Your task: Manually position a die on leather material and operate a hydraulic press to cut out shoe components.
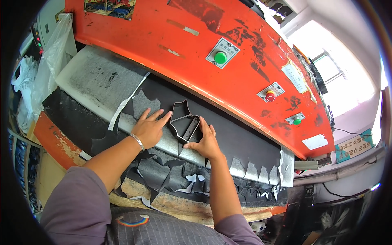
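— Which way is the cutting die [184, 121] lying?

— It is sitting flat on the black sheet [241, 141], just under the edge of the orange press head [196, 53]. Its long axis is running from the lower right up toward the upper left, with the jagged, pointed end aiming at the press head and the squarer end facing the person.

— What are the hands doing?

— The left hand [149, 128] is lying palm down, fingers spread and nearly straight, pressing the sheet; its fingertips are reaching the die's left wall. It is gripping nothing. The right hand [205, 141] is resting loosely curled against the die's lower right corner, thumb and fingertips touching the metal rim, not closed around it.

— And the materials?

— The die is looking like a thin dark steel band bent into an outline, with cross bars inside. The sheet is matte black and smooth; zigzag cut-out scraps [171, 173] are piling up near the worn board [98, 77], which is showing grey and scuffed.
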